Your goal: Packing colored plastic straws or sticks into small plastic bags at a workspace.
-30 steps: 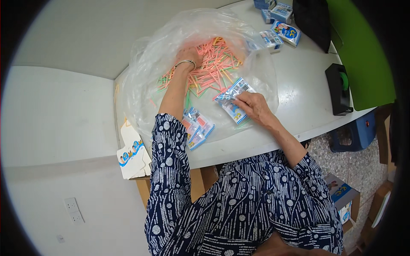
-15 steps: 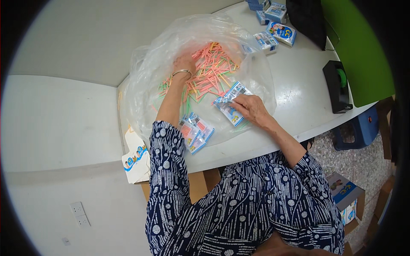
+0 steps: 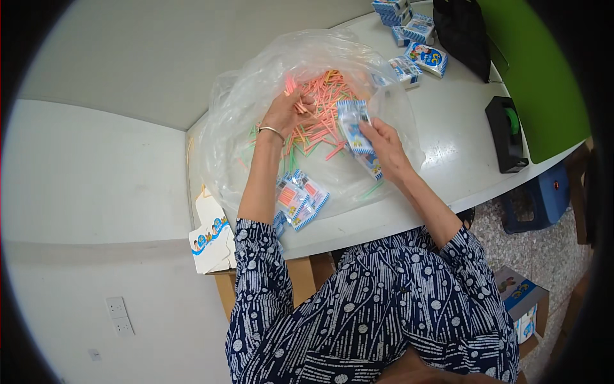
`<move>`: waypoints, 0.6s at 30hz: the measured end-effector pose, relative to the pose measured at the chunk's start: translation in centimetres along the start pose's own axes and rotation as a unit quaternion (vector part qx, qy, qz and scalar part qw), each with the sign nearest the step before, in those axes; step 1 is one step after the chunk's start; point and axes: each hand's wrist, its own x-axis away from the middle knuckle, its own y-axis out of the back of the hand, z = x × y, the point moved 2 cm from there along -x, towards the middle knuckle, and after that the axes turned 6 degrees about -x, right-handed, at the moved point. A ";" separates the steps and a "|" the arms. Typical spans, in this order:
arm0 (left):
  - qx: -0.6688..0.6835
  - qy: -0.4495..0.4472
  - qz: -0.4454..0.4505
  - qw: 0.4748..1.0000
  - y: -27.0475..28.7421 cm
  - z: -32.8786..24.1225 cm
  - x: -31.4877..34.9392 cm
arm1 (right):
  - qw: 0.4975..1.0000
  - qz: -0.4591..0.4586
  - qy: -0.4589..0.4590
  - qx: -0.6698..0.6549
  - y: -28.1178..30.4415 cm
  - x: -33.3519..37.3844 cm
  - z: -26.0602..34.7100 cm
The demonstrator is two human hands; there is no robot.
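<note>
My left hand (image 3: 281,114) is closed around a small bunch of thin pink sticks (image 3: 293,88), raised over a loose heap of pink, green and yellow sticks (image 3: 327,96). The heap lies in a large clear plastic bag (image 3: 220,137) spread wide on the table. Between thumb and fingers, my right hand (image 3: 388,146) grips a small blue-and-white packet (image 3: 350,128) at the heap's right side. Another such packet (image 3: 371,164) shows just below it, partly covered. Near my left forearm lie several clear-fronted packets (image 3: 302,200) with pink sticks visible inside.
Boxed blue-and-white packs (image 3: 419,29) are grouped at the table's far right, beside a black bag (image 3: 464,38). A black tape dispenser (image 3: 505,134) stands near the right edge by a green panel (image 3: 537,83). Printed white cards (image 3: 211,237) sit at the left corner.
My left hand has come up out of the heap with pink sticks in its fingers. My right hand has lifted one packet off another, turning it more upright.
</note>
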 end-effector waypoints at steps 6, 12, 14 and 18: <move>0.333 0.023 0.010 0.943 -3.5 1.8 0.6 | 0.958 -0.028 0.003 -0.285 -5.0 -5.0 -1.1; 0.325 -0.192 -0.011 0.926 -6.4 2.3 1.5 | 0.919 -0.097 0.028 -0.380 -6.7 -7.5 -2.6; 0.316 -0.201 -0.039 0.927 -7.0 2.2 1.7 | 0.915 -0.096 0.030 -0.390 -6.7 -7.8 -2.8; 0.308 -0.203 -0.098 0.924 -7.8 2.0 2.3 | 0.913 -0.094 0.035 -0.396 -7.0 -7.3 -2.5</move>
